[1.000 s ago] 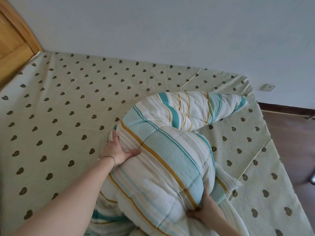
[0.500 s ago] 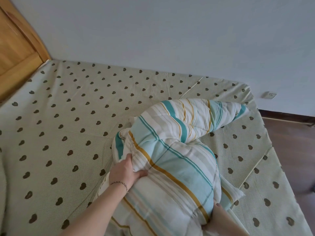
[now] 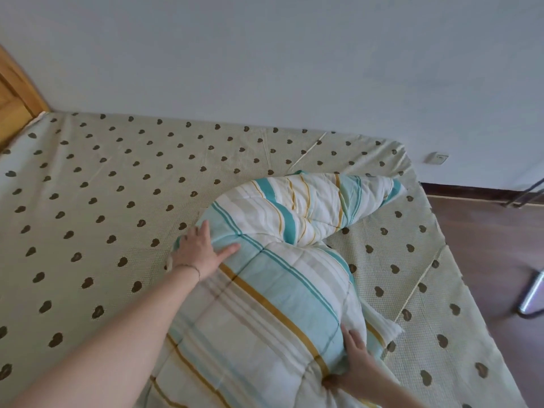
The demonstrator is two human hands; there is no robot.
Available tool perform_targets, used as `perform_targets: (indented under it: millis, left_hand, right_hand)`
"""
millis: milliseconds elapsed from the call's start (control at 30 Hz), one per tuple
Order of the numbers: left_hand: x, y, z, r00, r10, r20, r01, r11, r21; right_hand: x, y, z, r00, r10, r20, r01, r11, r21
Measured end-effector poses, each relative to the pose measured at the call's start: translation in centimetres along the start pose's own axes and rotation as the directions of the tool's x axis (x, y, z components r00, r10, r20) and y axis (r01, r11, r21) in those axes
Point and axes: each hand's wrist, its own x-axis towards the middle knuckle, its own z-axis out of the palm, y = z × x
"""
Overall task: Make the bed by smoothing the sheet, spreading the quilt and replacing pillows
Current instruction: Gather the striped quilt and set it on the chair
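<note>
A striped quilt (image 3: 273, 293) in white, teal and mustard lies bunched in a thick roll on the bed, one end curling toward the far right corner. The sheet (image 3: 97, 201) beneath is pale green with dark heart spots and lies mostly flat. My left hand (image 3: 200, 248) rests on the quilt's left side with fingers spread and the thumb stretched out across a stripe. My right hand (image 3: 356, 366) holds the quilt's lower right fold, fingers up along its side and thumb tucked beneath. No pillow is in view.
A wooden headboard (image 3: 14, 95) stands at the far left, and a white wall (image 3: 265, 54) runs along the bed's far side. Brown floor (image 3: 494, 260) lies to the right with a metal frame leg (image 3: 530, 298) and a wall socket (image 3: 436, 158).
My left hand let go of the quilt fold it gripped and now lies flat on the bundle's side. My right hand has come further into view on the lower right fold.
</note>
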Motion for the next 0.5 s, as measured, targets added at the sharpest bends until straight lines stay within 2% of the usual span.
perform_targets:
  millis: [167,300,367,433,500]
  left_hand:
    - [5.1,6.3,-0.6,0.999,0.007,0.045,-0.01,0.997,0.073]
    - [6.9,9.3,0.3,0.987,-0.076,0.144,0.059,0.991,0.117]
    - [6.3,9.4,1.6,0.989,-0.016,0.145,-0.011,0.983,0.184]
    - [5.1,8.5,2.7,0.989,0.05,0.137,-0.079,0.972,0.223]
    - [3.8,7.1,2.8,0.983,0.094,0.161,-0.123,0.975,0.185]
  right_hand:
    - [2.0,0.8,1.9,1.0,-0.007,-0.028,0.007,1.0,-0.006]
    - [2.6,1.1,2.4,0.999,-0.03,-0.045,0.031,0.999,0.018]
    - [1.9,1.6,2.4,0.996,-0.047,-0.077,0.052,0.997,0.057]
    - [0.4,2.6,2.5,0.997,-0.064,-0.038,0.068,0.991,0.113]
    - [-1.5,4.0,2.3,0.999,-0.023,-0.034,0.029,0.985,0.169]
